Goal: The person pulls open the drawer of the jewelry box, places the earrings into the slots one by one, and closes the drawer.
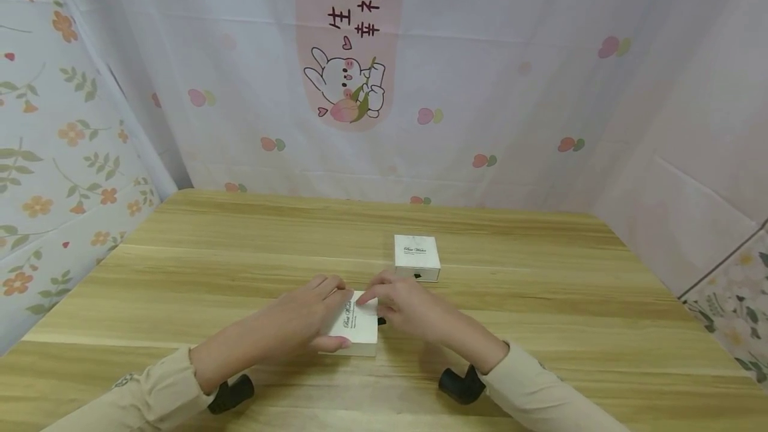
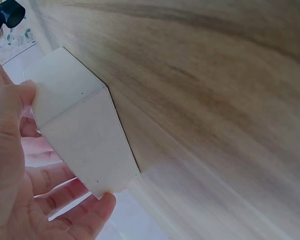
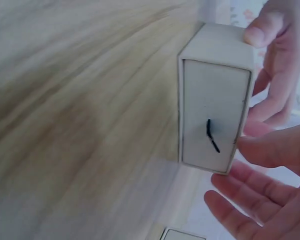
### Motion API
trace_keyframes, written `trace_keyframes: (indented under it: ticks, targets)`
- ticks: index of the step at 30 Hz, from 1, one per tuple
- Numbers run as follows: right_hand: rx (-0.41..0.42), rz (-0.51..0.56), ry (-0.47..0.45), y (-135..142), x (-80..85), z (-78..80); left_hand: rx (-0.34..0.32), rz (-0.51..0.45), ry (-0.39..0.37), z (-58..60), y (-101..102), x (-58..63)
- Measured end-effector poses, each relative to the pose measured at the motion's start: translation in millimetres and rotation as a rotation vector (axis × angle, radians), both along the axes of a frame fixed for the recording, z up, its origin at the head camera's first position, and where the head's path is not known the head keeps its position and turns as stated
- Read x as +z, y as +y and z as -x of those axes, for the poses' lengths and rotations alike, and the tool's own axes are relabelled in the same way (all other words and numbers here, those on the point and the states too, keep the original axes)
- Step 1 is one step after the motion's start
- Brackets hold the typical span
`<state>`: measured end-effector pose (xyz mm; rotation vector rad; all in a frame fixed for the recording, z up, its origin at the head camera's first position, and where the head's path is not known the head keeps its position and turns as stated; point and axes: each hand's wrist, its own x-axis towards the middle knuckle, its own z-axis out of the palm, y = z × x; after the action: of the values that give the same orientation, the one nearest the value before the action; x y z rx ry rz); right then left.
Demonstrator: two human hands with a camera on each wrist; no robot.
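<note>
A small white drawer-style box (image 1: pixel 365 335) with printed lettering lies on the wooden table. My left hand (image 1: pixel 312 317) spans it from the left, thumb on the near top edge and fingers reaching over to the far side. From the right, my right hand (image 1: pixel 407 305) comes in with its fingertips at the far right corner. In the right wrist view, that thumb (image 3: pixel 260 147) sits at the upper edge of the drawer front, and the fingers lie spread along the far edge. A black ribbon tab (image 3: pixel 212 135) sticks out of the drawer front, which looks flush with the sleeve.
Farther back on the table (image 1: pixel 540 299) stands a second white box (image 1: pixel 417 252) of the same kind, its black tab facing me. A printed curtain (image 1: pixel 480 85) hangs behind the table. Black wrist devices (image 1: pixel 462 385) show below both forearms.
</note>
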<state>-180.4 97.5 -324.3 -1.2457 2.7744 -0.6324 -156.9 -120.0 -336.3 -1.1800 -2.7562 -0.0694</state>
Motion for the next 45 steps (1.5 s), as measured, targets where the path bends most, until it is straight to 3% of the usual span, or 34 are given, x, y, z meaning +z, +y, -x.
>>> trace_keyframes:
  ticks: [18, 28, 37, 45]
  targets:
    - [0.043, -0.02, 0.1, 2.4, -4.3, -0.9, -0.023, -0.081, -0.043, 0.5, -0.9, 0.4]
    - [0.021, -0.004, 0.082, 6.0, -5.4, -5.2, -0.049, -0.132, -0.15, 5.2, 0.4, 4.5]
    - [0.011, 0.03, 0.098, 7.8, -5.2, -10.0, -0.019, -0.145, -0.289, 4.1, -3.8, 13.4]
    - [-0.021, 0.036, 0.098, 6.5, -7.6, -14.7, 0.046, -0.201, -0.281, -7.9, -8.4, 7.0]
